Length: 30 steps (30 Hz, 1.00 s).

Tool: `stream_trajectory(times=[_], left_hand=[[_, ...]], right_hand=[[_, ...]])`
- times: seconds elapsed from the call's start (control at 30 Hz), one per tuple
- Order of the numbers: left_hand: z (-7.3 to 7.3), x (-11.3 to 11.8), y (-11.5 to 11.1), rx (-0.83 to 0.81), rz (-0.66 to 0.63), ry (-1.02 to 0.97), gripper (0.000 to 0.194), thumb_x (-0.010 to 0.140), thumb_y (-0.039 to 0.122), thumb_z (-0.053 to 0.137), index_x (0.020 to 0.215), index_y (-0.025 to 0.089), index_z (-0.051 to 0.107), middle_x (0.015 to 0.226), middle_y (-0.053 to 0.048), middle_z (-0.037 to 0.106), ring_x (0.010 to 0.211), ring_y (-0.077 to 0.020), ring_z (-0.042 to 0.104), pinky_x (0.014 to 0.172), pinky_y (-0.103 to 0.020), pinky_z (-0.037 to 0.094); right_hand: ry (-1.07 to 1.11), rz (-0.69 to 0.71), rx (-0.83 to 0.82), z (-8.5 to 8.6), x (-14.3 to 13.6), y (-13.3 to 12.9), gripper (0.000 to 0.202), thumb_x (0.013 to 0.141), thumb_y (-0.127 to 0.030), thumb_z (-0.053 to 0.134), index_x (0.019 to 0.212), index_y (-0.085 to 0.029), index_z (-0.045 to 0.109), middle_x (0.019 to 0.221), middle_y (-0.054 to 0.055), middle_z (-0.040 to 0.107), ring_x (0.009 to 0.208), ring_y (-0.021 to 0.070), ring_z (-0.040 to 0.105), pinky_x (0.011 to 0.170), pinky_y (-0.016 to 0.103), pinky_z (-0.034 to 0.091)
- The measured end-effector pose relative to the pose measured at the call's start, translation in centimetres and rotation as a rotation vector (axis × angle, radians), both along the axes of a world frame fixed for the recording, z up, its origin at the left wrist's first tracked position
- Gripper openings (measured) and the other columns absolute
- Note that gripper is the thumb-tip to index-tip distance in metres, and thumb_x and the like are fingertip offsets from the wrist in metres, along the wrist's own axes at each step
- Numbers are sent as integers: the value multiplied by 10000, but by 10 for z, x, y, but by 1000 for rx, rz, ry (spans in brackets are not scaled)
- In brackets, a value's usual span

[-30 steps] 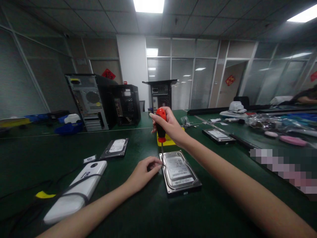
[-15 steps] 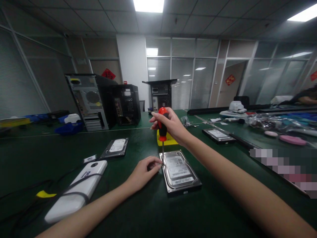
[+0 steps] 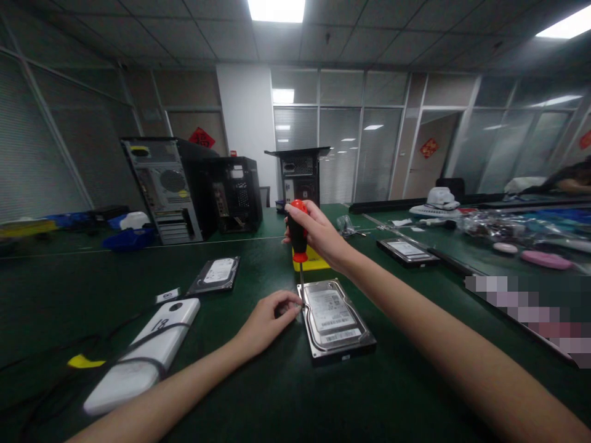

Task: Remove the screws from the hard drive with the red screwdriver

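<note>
My right hand (image 3: 316, 227) is wrapped round the red and black handle of a screwdriver (image 3: 299, 237). The screwdriver stands nearly upright, its handle leaning slightly left, and its shaft reaches down to the left edge of a silver hard drive (image 3: 333, 311). That drive lies label side up on the green table in front of me. My left hand (image 3: 272, 311) rests at the drive's left edge, thumb and fingertips pinched close by the screwdriver's tip. Whatever sits between those fingertips is too small to make out. Behind the drive, a yellow tray (image 3: 311, 259) is partly hidden by my right hand.
Left lie another hard drive (image 3: 216, 275) and a white power bank (image 3: 148, 354) with dark cables. A third hard drive (image 3: 407, 251) is at right, near bagged parts (image 3: 492, 227). Computer cases (image 3: 161, 191) stand at the back. A person's arm (image 3: 575, 184) shows far right.
The screwdriver's handle has tipped slightly to the left, and my right hand has shifted its grip on it. My left hand and the hard drive have stayed in place.
</note>
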<state>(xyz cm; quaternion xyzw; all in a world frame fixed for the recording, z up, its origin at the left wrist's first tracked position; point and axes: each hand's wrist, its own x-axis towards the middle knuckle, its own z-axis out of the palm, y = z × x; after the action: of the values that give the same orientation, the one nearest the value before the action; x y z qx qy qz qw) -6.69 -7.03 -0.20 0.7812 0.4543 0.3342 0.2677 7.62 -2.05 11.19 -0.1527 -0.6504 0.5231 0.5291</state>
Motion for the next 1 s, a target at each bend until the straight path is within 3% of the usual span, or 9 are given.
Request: stream_trajectory(times=[0.13, 0.27, 0.47, 0.6, 0.8, 1.0], left_hand=[[0, 1, -1, -3, -6, 0, 197, 834, 264, 507, 948, 153, 623, 785, -14, 586, 736, -160, 533, 674, -253, 409], [0, 0, -1, -3, -9, -8, 193, 832, 260, 511, 951, 154, 622, 800, -16, 592, 749, -160, 538, 686, -249, 412], [0, -1, -1, -10, -16, -5, 188, 836, 267, 508, 950, 168, 619, 804, -12, 591, 747, -157, 537, 679, -247, 415], [1, 0, -2, -13, -9, 6, 193, 836, 267, 501, 959, 170, 615, 800, -11, 592, 752, -161, 539, 690, -256, 418], [3, 1, -2, -19, 12, 15, 203, 827, 267, 503, 958, 164, 619, 789, -12, 589, 736, -160, 530, 680, -257, 410], [0, 2, -1, -9, -2, 17, 201, 825, 265, 501, 953, 164, 618, 773, -11, 579, 729, -159, 524, 670, -255, 406]], right_hand=[[12, -14, 36, -3, 0, 1, 409, 698, -389, 687, 920, -213, 392, 765, -24, 535, 637, 98, 555, 632, 282, 513], [-18, 4, 78, -2, -1, -5, 408, 706, -423, 669, 939, -223, 400, 701, -44, 514, 566, 86, 508, 575, 267, 499], [-26, 51, -13, 3, -3, -10, 358, 833, -521, 447, 971, -195, 498, 688, -12, 496, 525, 89, 490, 510, 254, 483], [-34, -6, -40, 5, -1, -8, 289, 796, -466, 541, 881, -191, 515, 692, -14, 499, 559, 95, 514, 531, 254, 494], [29, 104, -53, 7, -1, -12, 301, 718, -370, 658, 834, -190, 446, 873, 22, 598, 689, 104, 568, 644, 277, 512], [5, 143, 5, 1, -5, -10, 335, 718, -356, 672, 868, -204, 414, 697, -32, 578, 553, 79, 538, 541, 222, 457]])
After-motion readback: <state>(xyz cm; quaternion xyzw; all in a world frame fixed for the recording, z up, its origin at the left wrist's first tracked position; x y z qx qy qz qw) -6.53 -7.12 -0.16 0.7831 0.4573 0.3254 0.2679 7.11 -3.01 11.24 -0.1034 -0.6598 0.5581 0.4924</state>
